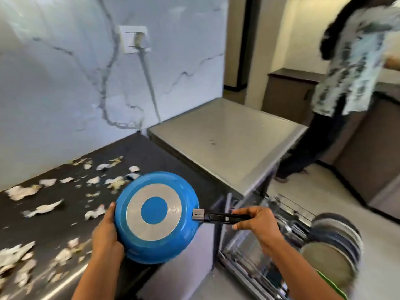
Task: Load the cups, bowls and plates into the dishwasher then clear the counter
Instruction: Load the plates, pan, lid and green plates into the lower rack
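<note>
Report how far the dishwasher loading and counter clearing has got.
Done: a row of plates stands in the pulled-out dishwasher rack. In hand: the blue frying pan, underside facing the camera, left hand on its rim, right hand gripping its black handle. Left: torn scraps litter the dark counter.

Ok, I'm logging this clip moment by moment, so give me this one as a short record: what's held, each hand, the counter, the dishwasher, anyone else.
held item: blue pan, underside facing the camera
left hand: holds the pan's side
right hand: grips the black handle
counter: dark, strewn with pale scraps
dishwasher rack: pulled out, plates standing in it
background: another person standing at the right
</note>
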